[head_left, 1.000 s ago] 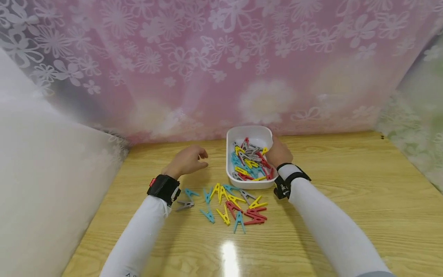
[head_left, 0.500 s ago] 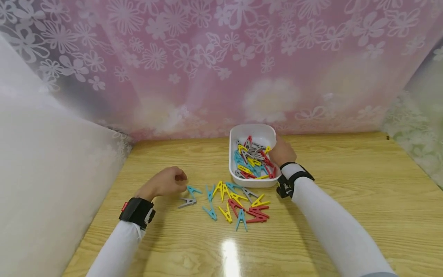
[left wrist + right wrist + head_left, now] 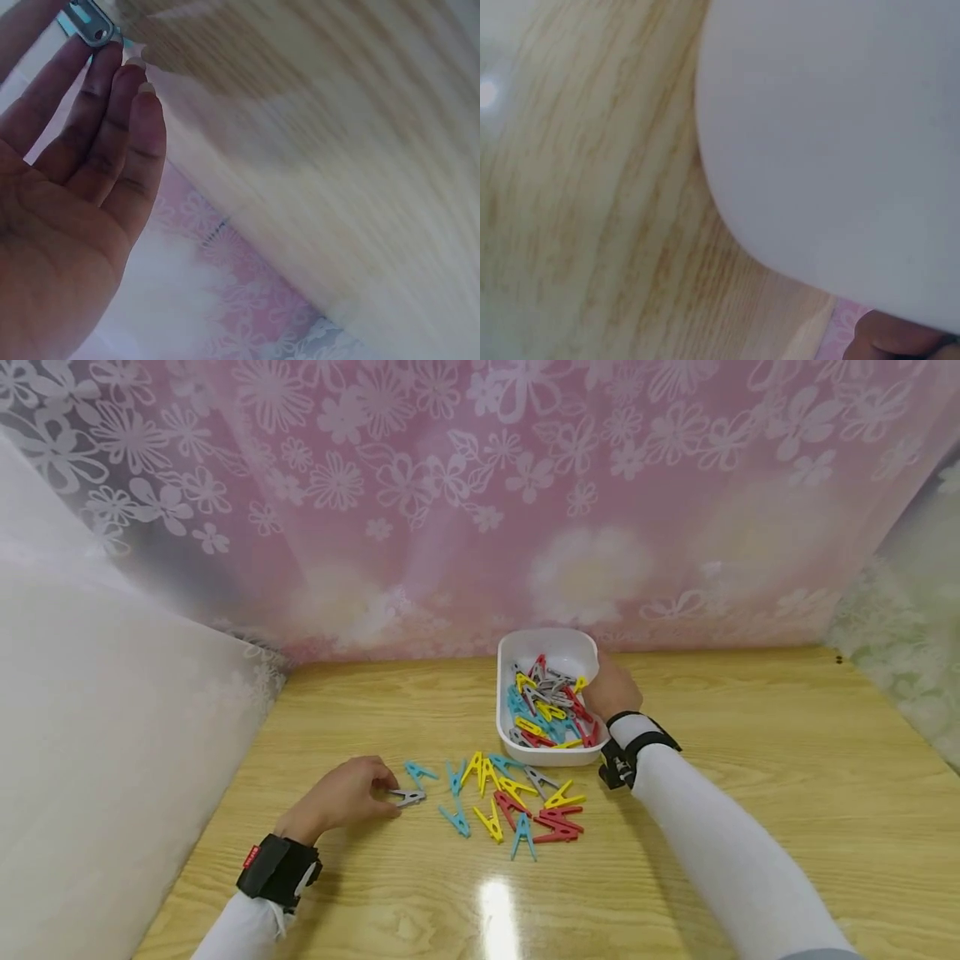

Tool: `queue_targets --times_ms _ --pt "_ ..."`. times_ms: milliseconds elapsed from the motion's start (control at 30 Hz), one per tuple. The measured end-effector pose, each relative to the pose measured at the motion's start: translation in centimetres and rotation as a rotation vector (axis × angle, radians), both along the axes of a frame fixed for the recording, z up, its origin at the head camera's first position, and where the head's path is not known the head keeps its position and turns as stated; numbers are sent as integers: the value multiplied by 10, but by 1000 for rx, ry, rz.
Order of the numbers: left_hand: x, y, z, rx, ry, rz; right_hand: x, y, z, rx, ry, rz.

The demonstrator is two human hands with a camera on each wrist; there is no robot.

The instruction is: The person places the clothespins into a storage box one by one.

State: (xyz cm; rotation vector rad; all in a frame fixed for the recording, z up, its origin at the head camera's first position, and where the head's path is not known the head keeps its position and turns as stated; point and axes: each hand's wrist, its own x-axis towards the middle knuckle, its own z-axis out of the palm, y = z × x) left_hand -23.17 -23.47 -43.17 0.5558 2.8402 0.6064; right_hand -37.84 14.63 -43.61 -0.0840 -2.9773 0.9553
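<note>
My left hand (image 3: 347,795) is low over the table's left part, thumb and fingertips on either side of a grey clothespin (image 3: 409,797), at its legs. In the left wrist view that clothespin (image 3: 94,24) shows at the fingertips, and the other fingers of the left hand (image 3: 67,187) are extended. My right hand (image 3: 613,687) grips the right rim of a white plastic tub (image 3: 551,758) holding many red, yellow, blue and grey clothespins. The tub's outer wall (image 3: 832,150) fills much of the right wrist view, with fingers (image 3: 892,334) at its lower edge.
Loose clothespins lie in front of the tub: a blue one (image 3: 420,772) beside the left hand, several yellow ones (image 3: 489,820), red ones (image 3: 557,827), and a grey one (image 3: 540,781). A pink floral curtain (image 3: 450,527) hangs along the wooden table's (image 3: 675,877) back edge.
My left hand has come from beside the tub, left and down toward the front, to the grey clothespin. The right hand stays at the tub's rim.
</note>
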Motion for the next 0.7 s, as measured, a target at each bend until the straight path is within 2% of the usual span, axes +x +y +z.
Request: queue_targets --times_ms 267,433,533,633,700 --pt "2 3 -3 1 37 -12 -2 2 -4 -5 24 4" --pt "3 2 -2 -9 23 1 -3 1 -8 7 19 4" --pt "1 1 8 -12 -4 14 -3 0 -8 4 28 7" --pt "-6 1 27 -5 -14 17 -1 0 -6 -6 27 7" --pt "-14 2 40 -9 11 8 -1 0 -5 -11 21 3"
